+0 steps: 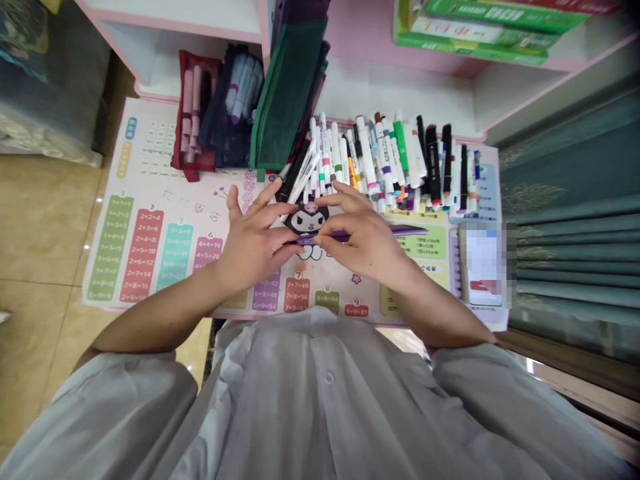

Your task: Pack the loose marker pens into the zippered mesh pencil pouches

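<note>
A: What did the hands have at that moment?

B: Both were on one purple marker (365,234), held level over the printed times-table mat (107,247). The right grip (365,243) was closed around its middle, and the left grip (253,243) pinched its near end, with the other fingers spread. Neither had let go.

A: Where did the marker sit?

B: Just above the mat, across a cartoon figure (306,223), with its tapered end pointing toward the blurred phone (483,263).

A: And how far had things got?

B: Only that one marker was in the hands. A dense row of markers (385,160) lay side by side on the mat, nearly all of them capped as far as I could see, and neither grip touched them.

A: What about the pouches?

B: A red mesh pouch (193,120) and a navy mesh pouch (230,113) already held pens. A green pouch (285,93) stood beside them, but I couldn't tell what was inside it.
</note>
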Demonstrator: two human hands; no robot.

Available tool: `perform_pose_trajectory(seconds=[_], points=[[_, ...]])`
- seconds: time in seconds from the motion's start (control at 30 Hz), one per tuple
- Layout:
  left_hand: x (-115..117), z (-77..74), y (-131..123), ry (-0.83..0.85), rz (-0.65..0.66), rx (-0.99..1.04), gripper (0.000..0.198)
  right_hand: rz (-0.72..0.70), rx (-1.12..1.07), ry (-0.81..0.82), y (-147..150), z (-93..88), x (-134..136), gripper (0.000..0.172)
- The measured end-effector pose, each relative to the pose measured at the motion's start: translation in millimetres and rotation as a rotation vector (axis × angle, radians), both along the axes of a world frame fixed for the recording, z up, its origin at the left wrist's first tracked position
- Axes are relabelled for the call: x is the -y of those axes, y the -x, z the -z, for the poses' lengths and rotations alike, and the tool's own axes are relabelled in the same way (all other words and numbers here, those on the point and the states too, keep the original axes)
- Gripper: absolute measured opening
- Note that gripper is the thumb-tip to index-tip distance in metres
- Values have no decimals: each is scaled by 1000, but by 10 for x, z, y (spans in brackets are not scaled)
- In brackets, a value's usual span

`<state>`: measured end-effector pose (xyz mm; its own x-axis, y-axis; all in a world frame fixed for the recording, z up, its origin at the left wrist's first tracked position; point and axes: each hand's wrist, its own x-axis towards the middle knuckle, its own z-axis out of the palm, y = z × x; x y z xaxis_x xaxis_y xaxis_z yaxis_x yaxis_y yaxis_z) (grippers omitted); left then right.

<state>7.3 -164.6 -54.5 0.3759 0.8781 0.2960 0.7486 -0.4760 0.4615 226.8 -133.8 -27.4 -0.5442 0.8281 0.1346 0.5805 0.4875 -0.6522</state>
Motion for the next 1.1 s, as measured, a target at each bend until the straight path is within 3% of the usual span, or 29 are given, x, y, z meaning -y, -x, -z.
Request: perform_pose_trajectory(seconds=[1.1], points=[[-21,-92,79,13,-14,-37,16,55,62,92,-113,-104,-82,18]])
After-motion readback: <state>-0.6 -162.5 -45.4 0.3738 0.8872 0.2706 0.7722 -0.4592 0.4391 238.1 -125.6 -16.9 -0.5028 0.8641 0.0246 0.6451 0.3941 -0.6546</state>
